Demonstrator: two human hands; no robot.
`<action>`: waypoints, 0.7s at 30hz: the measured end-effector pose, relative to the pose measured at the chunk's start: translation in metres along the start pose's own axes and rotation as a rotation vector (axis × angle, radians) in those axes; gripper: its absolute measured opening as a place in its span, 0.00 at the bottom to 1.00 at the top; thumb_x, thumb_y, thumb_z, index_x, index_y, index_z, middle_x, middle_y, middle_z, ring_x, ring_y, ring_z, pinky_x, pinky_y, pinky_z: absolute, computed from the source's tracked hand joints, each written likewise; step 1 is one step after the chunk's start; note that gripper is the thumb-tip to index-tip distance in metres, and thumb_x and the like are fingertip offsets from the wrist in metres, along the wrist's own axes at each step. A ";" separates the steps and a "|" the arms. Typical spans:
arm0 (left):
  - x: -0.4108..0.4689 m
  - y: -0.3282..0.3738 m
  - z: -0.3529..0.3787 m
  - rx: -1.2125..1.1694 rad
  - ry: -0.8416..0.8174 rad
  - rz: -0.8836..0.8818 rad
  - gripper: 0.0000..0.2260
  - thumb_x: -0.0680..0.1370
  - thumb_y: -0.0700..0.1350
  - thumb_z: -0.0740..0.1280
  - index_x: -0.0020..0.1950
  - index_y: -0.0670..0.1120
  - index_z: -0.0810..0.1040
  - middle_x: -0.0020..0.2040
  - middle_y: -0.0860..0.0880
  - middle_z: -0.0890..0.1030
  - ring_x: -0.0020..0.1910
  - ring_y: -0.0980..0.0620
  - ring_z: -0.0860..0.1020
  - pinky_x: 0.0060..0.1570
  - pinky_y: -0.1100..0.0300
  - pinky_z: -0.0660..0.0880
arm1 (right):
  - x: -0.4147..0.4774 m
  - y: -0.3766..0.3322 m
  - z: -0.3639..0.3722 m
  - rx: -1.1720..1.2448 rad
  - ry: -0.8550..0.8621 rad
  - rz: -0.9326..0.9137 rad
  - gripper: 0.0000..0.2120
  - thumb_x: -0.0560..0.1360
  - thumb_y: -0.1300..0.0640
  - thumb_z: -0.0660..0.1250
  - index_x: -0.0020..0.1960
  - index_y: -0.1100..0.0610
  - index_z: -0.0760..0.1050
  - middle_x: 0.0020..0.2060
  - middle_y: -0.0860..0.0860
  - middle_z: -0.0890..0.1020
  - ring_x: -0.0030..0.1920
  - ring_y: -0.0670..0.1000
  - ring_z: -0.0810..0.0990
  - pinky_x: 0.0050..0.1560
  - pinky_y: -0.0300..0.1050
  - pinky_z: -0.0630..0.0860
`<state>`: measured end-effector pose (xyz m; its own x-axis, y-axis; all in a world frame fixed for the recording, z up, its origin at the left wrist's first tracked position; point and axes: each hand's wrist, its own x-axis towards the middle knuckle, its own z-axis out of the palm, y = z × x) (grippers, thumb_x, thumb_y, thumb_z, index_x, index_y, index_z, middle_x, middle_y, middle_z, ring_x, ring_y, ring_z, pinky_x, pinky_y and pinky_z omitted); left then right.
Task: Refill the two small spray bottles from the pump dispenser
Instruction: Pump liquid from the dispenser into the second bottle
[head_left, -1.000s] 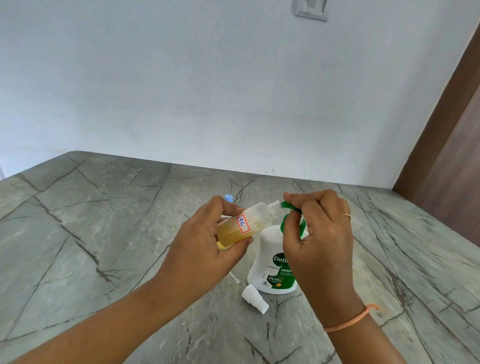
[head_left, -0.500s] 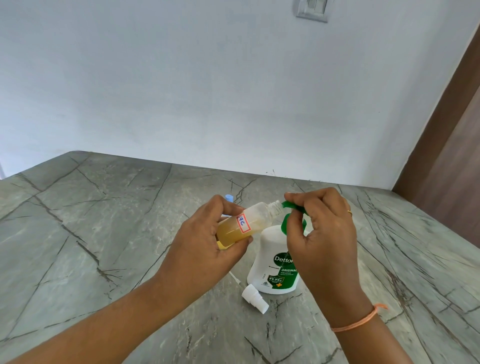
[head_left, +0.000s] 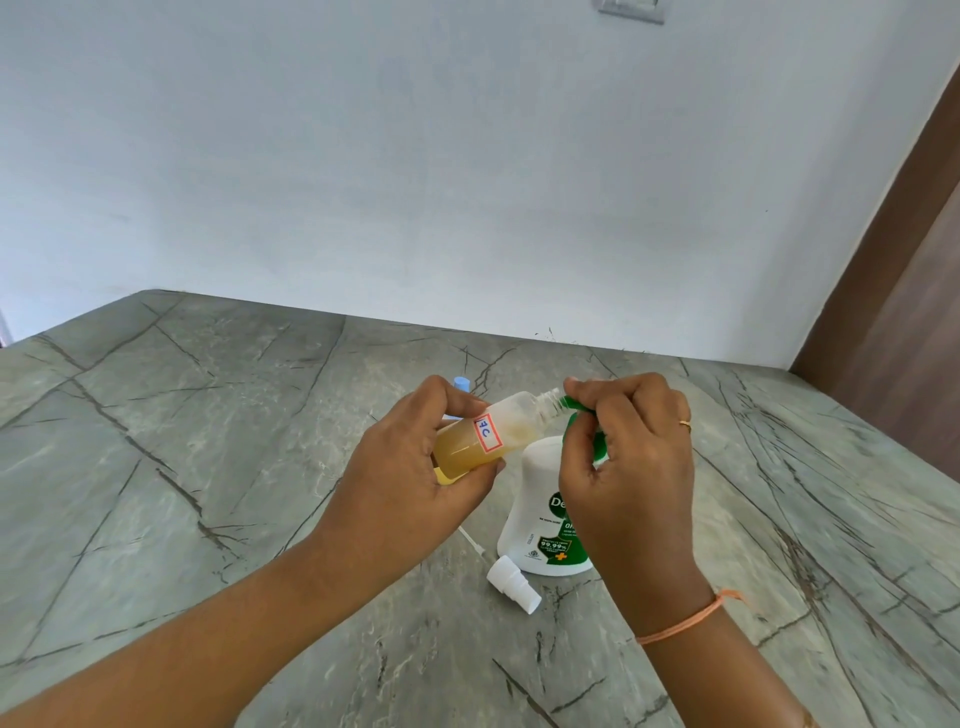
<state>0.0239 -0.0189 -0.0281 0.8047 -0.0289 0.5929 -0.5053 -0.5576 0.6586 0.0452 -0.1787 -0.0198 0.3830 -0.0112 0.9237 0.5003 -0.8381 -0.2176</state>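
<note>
Small bottle held tilted at the pump's spout.

The left hand (head_left: 410, 467) has its fingers and thumb wrapped round a small spray bottle (head_left: 493, 434), part full of amber liquid. The bottle's open neck meets the green pump head (head_left: 576, 402) just above the white pump dispenser (head_left: 540, 509), which stands on the marble counter (head_left: 208, 467). The right hand (head_left: 628, 467) curls its fingers down over that pump head. A white spray cap (head_left: 511, 584) lies just in front of the dispenser. A blue cap (head_left: 461, 383) peeks out behind the left hand, beyond the dispenser.

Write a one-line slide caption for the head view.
Left hand holds an open bottle at the pump, which the right hand grips; cap lies on counter.
</note>
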 end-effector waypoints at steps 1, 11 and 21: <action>0.000 0.000 0.000 0.001 0.000 0.001 0.17 0.69 0.49 0.73 0.48 0.60 0.68 0.53 0.55 0.79 0.46 0.57 0.79 0.43 0.58 0.80 | 0.000 0.000 0.000 -0.001 -0.001 0.001 0.13 0.72 0.63 0.58 0.47 0.64 0.80 0.39 0.56 0.76 0.40 0.55 0.73 0.43 0.34 0.62; -0.002 -0.001 0.003 -0.057 0.000 -0.002 0.15 0.70 0.48 0.73 0.51 0.56 0.71 0.52 0.59 0.78 0.47 0.59 0.79 0.42 0.53 0.80 | 0.011 -0.001 -0.013 0.031 -0.037 0.011 0.13 0.71 0.61 0.58 0.47 0.61 0.80 0.41 0.55 0.76 0.42 0.54 0.74 0.44 0.34 0.64; -0.002 -0.002 0.005 -0.037 -0.009 -0.011 0.16 0.70 0.49 0.72 0.53 0.55 0.70 0.53 0.58 0.77 0.48 0.58 0.79 0.42 0.55 0.80 | 0.003 0.000 -0.004 0.020 0.018 -0.012 0.12 0.72 0.64 0.59 0.47 0.64 0.80 0.39 0.57 0.77 0.39 0.56 0.75 0.45 0.32 0.60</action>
<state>0.0246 -0.0214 -0.0331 0.8128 -0.0303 0.5817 -0.5076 -0.5268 0.6818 0.0426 -0.1808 -0.0158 0.3629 -0.0108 0.9318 0.5201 -0.8273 -0.2122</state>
